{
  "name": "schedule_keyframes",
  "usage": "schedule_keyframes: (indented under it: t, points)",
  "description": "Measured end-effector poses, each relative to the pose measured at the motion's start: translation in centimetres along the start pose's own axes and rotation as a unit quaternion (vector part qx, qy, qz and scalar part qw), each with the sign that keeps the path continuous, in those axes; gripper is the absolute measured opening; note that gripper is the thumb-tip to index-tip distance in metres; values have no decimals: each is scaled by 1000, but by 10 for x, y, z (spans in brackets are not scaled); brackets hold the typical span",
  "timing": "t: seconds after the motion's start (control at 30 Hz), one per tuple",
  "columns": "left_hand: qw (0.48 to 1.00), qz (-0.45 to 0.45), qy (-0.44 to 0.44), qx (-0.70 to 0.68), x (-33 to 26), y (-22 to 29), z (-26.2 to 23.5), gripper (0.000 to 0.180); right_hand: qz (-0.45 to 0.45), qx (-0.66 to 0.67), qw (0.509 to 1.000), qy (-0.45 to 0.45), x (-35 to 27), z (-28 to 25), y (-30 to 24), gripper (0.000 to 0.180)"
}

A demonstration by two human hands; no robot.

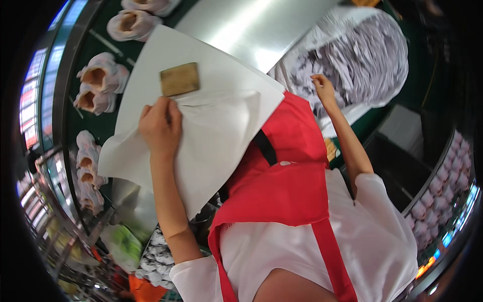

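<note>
One large clear plastic bag [400,55] holds thin grey-white paper-like sheets [370,55], folded and packed in rippled rows, too many to count. The right hand [323,89] is over the bag's near left part, its fingers bent and close together; whether they hold anything, I cannot tell.

The left hand [162,126] has its fingers curled tight on one loose white paper sheet [216,136], which creases beside the knuckles. That sheet lies on a broad stack of flat white paper [161,50], its left side lifting in a wave; the layers beneath cannot be counted. One brown rectangular block [180,79] rests on the stack, just beyond the left hand. The stack sits partly over a shiny metal tabletop [251,25].

Along the left, six pale pink-and-white shoes [100,73] with tan insides stand in three pairs on a dark green surface [111,50]. At the right edge, a curved rack [407,209] carries rows of small rounded pale pink items [436,186], too many and too blurred to count
</note>
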State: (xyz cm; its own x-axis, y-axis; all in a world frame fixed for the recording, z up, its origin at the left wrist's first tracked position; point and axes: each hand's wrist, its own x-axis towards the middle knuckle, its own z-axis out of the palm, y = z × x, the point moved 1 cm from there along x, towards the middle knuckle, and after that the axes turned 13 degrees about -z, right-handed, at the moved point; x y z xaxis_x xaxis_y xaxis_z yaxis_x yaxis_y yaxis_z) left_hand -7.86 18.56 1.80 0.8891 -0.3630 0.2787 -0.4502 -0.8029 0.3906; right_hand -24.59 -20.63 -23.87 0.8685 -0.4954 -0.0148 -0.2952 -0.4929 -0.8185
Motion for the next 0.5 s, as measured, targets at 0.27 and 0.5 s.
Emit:
schedule_keyframes:
  t: [0.27, 0.5]
  points:
    - [998, -53, -15, 21, 3, -4, 0, 9, 287, 39, 941, -177, -71, 79, 157, 59]
    - [997, -75, -12, 32, -6, -19, 1, 16, 335, -127, 926, 121, -65, 47, 201, 73]
